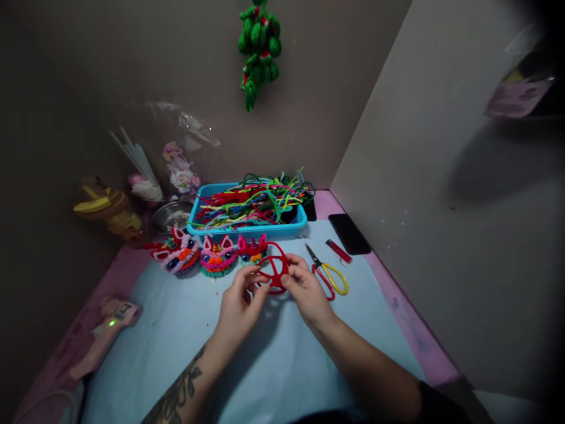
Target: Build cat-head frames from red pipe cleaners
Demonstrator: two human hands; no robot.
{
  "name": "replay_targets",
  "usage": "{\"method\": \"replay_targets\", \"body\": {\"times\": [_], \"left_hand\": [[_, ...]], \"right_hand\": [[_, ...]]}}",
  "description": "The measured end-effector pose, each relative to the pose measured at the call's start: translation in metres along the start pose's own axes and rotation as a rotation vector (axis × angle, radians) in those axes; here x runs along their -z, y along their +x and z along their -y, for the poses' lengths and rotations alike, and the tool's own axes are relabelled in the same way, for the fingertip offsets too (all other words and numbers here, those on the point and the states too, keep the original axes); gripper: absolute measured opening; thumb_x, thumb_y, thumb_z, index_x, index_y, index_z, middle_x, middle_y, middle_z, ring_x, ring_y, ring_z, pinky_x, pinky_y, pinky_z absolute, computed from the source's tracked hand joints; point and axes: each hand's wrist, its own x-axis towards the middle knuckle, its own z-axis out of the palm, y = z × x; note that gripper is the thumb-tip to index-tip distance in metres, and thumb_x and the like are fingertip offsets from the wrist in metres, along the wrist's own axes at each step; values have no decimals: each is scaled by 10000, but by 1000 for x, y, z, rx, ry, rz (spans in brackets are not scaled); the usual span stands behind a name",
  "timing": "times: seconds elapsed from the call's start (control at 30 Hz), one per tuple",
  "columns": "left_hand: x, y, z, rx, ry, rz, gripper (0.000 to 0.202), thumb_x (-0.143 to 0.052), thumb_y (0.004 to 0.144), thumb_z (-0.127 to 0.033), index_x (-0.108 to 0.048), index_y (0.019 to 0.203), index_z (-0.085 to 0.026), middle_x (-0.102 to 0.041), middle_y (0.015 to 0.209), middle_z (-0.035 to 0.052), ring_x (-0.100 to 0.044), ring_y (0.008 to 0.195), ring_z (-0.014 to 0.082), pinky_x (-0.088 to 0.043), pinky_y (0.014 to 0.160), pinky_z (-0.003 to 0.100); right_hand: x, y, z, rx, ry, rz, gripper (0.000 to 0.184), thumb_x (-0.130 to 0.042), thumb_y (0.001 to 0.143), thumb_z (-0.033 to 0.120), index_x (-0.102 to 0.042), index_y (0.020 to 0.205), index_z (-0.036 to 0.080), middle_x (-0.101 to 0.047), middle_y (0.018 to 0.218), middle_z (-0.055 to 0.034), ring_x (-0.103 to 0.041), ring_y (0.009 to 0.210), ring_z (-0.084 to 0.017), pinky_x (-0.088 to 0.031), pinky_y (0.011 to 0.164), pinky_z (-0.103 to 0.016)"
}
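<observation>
Between my two hands is a red pipe-cleaner frame (277, 266), bent into a ring with spokes that meet in the middle. My left hand (243, 294) pinches its left edge between thumb and fingers. Thumb and fingers of my right hand (304, 287) close on its right side. Just behind the frame stands a small red and orange pipe-cleaner animal head (252, 250), partly covered by it. Close to my right hand lie scissors (327, 272) with one red and one yellow handle.
A blue tray (247, 232) full of coloured pipe cleaners stands at the back. Two more animal heads, pink (218, 257) and red-white (179, 253), sit left. A red cutter (339, 251) and phone (349, 234) lie right; a pink glue gun (106, 341) lies left.
</observation>
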Motion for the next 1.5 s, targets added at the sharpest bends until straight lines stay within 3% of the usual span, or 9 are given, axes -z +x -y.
{"method": "replay_targets", "body": {"times": [0.27,0.53,0.77,1.03,1.13,1.23,1.37,1.5], "left_hand": [[-7,0,-2,159,-317,-8,458,-715,692,-299,-435,1038,-191,-642,661,-30,-496,497,77,-359,485,185],[-1,5,1,302,-394,30,555,-772,630,-322,-415,1035,-192,-652,606,-41,-549,506,95,-361,505,187],[-3,6,0,264,-400,33,630,-767,641,-326,-432,1157,-186,-631,660,-40,-563,569,107,-386,548,209],[-2,5,1,254,-345,9,532,-758,647,-331,-457,1063,-192,-605,644,-53,-518,529,85,-358,512,191],[0,5,1,258,-358,20,513,-762,644,-328,-467,1042,-193,-601,636,-52,-513,523,84,-346,507,191],[3,4,0,270,-389,117,514,-778,626,-346,-476,1013,-194,-604,636,-45,-488,499,76,-321,494,192],[5,2,-3,294,-430,326,518,-786,625,-343,-481,1015,-188,-601,657,-36,-392,456,40,-276,475,188],[6,0,-5,291,-418,379,488,-774,647,-321,-483,1013,-181,-578,641,-44,-343,458,29,-251,470,184]], "right_hand": [[-2,-3,-2,0,-54,20,244,-671,749,358,-567,601,194,-487,1218,-57,-479,1157,-224,-331,1006,-343],[0,-2,-1,-40,2,71,254,-651,769,408,-622,630,198,-495,1241,-63,-474,1180,-228,-347,991,-332],[0,-3,-4,13,-49,19,204,-655,769,372,-622,654,207,-488,1242,-69,-451,1208,-227,-319,1032,-363],[1,-5,2,70,-135,17,176,-633,791,373,-640,713,216,-481,1239,-73,-439,1213,-233,-324,1032,-381],[5,-3,2,118,-157,-56,171,-579,833,380,-644,806,224,-492,1185,-80,-461,1167,-230,-333,1020,-398],[10,4,-1,168,-150,-174,137,-556,842,358,-604,863,231,-530,1067,-64,-505,1067,-214,-374,971,-388],[16,13,-4,111,-61,-187,209,-604,787,299,-537,977,243,-543,873,-11,-545,836,-172,-452,806,-326],[22,16,-3,160,-131,-224,239,-621,778,280,-528,996,245,-528,828,6,-532,763,-155,-448,743,-304]]}}
